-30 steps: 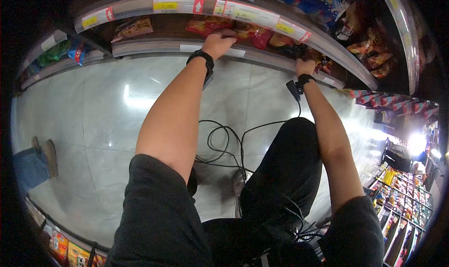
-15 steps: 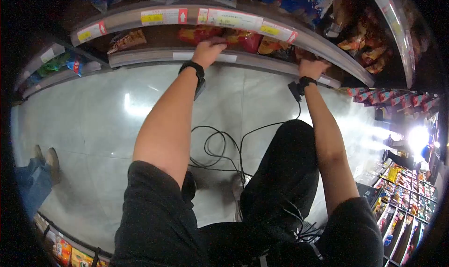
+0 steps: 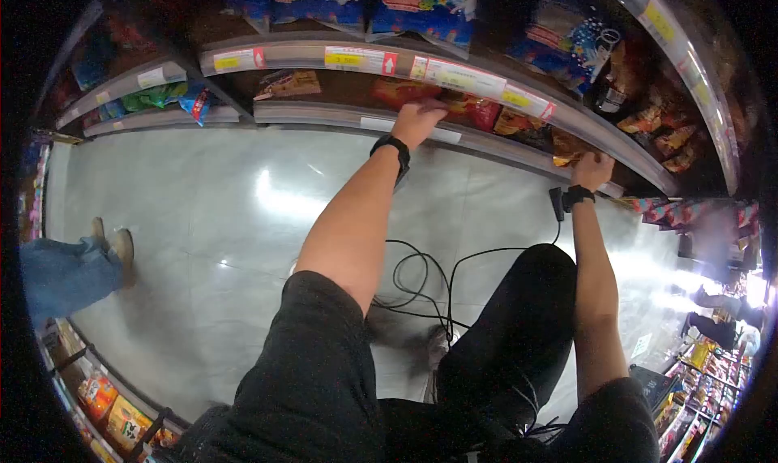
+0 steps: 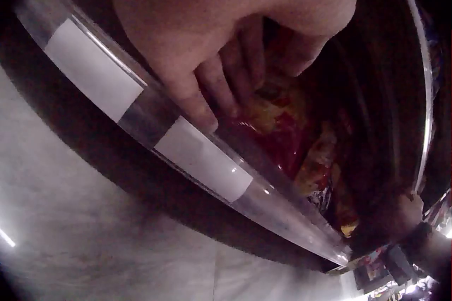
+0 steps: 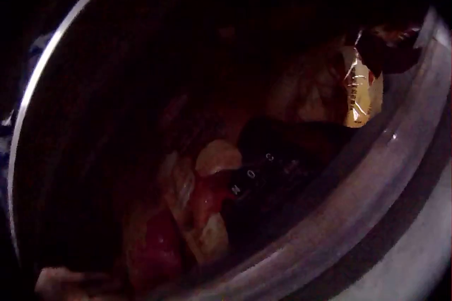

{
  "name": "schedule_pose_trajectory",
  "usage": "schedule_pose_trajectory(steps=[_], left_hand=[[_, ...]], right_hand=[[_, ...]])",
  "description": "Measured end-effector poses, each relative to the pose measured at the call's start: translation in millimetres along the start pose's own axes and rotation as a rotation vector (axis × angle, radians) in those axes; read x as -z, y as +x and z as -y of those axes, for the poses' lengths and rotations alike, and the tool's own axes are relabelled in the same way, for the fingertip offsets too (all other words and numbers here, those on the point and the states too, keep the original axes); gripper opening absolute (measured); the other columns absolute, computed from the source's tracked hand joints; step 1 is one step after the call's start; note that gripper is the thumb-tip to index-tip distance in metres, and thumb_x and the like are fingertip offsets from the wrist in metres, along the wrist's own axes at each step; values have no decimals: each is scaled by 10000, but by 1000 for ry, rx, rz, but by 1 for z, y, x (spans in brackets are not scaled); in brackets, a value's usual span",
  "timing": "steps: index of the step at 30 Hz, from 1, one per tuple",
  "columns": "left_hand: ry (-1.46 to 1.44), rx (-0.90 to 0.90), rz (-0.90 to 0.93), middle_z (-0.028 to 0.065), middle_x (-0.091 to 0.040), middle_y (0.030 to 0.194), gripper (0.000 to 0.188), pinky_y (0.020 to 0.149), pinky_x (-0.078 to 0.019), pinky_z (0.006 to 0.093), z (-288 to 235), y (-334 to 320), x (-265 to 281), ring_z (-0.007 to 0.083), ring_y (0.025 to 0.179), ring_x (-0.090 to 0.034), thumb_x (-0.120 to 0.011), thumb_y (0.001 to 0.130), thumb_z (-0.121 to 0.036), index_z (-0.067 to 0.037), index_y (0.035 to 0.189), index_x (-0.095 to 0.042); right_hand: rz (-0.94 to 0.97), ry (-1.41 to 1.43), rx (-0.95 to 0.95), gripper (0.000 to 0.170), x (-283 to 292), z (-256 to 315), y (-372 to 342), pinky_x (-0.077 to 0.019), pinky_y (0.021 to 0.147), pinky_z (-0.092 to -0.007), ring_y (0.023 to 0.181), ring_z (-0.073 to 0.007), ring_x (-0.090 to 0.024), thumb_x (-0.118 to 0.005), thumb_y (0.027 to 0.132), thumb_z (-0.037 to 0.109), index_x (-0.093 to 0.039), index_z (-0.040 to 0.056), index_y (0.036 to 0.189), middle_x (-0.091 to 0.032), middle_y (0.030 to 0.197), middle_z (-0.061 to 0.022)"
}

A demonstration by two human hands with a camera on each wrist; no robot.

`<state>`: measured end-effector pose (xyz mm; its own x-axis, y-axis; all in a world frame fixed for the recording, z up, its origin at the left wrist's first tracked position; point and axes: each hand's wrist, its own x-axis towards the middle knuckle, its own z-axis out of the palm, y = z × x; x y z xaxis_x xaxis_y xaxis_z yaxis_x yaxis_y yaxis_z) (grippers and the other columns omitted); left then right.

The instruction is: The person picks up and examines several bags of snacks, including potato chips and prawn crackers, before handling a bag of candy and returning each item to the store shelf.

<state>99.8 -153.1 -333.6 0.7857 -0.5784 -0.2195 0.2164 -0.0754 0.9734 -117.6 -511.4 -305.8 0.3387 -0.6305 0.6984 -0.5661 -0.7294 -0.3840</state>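
1. One left hand [image 4: 229, 15] reaches over the lip of the low shelf [image 3: 324, 116]; its grip is loose, thumb apart from the fingers, nothing seen held.
2. Red-and-yellow packets [image 4: 282, 135] lie on that shelf, below and right of the left hand; they overlap too darkly to count.
3. One right hand [image 3: 593, 171] is farther right at the same shelf, just beside one gold packet [image 3: 566, 148]; whether its grip is closed on it, I cannot tell.
4. Two black wristbands, one per wrist.
5. One brown packet [image 3: 288, 83] lies toward the shelf's left end.
6. Three red arrow marks show on the lip above; at least four blue bags [image 3: 421, 10] stand behind it.
7. Two shoes and jeans of another person are at far left.
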Motion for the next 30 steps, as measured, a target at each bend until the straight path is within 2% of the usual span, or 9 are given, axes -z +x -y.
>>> schedule_pose_trajectory(steps=[3,5,7,9,15,20,23,29,30], left_hand=[[-187,118,45,112,-723,1092,362,813,-566,316,-3,6,-9,232,1007,-700,-614,943,-194,30,1227,-636],[-295,224,72,119,-720,1097,393,822,-581,307,-15,5,-15,236,1007,-705,-598,954,-200,46,1259,-600],[-291,283,147,124,-699,1157,431,844,-588,296,-35,-2,-25,242,999,-709,-595,965,-245,44,1283,-570],[-244,305,254,115,-685,1191,445,878,-577,321,-44,-4,-35,244,1033,-699,-580,979,-295,10,1303,-567],[-433,340,438,69,-619,1299,492,984,-517,400,-45,4,-50,233,1151,-636,-486,1017,-435,-101,1376,-525],[-403,344,421,73,-624,1254,445,929,-538,352,-38,11,-60,210,1086,-639,-563,995,-339,-63,1343,-540],[-302,349,355,78,-636,1207,383,878,-544,332,-19,22,-66,193,1044,-639,-606,973,-270,-42,1280,-587],[-355,242,163,66,-649,1183,285,847,-531,321,-19,20,-47,169,1039,-632,-600,968,-217,-49,1188,-665],[-348,221,162,62,-652,1181,279,851,-528,317,-17,21,-41,164,1042,-630,-596,968,-213,-52,1184,-671]], right_hand=[[144,110,123,64,8,20,-6,-486,736,-423,822,-359,-597,-626,780,27,-674,17,821,-619,798,-151],[111,295,253,96,15,46,-15,-483,712,-404,795,-350,-584,-670,783,27,-703,29,873,-624,807,-143],[149,356,456,179,18,69,-18,-477,760,-397,826,-337,-589,-700,795,45,-738,74,968,-656,888,-127],[348,266,623,339,24,74,-23,-458,864,-422,972,-325,-595,-698,791,41,-727,131,1116,-672,1077,-91],[652,210,1112,585,54,137,-28,-401,1044,-506,1284,-306,-500,-725,693,64,-654,181,1261,-546,1413,-52],[782,259,1314,529,60,151,-38,-319,1157,-531,1372,-262,-449,-721,766,127,-617,179,1282,-517,1457,-19],[823,216,1333,503,60,152,-39,-296,1171,-524,1381,-273,-438,-720,811,174,-604,173,1300,-506,1467,-35],[770,233,826,500,56,136,-35,-367,1070,-486,1257,-353,-507,-697,896,249,-546,72,1339,-542,1364,-162],[636,230,830,491,51,129,-38,-405,993,-468,1152,-393,-534,-689,899,248,-534,13,1302,-563,1253,-219]])
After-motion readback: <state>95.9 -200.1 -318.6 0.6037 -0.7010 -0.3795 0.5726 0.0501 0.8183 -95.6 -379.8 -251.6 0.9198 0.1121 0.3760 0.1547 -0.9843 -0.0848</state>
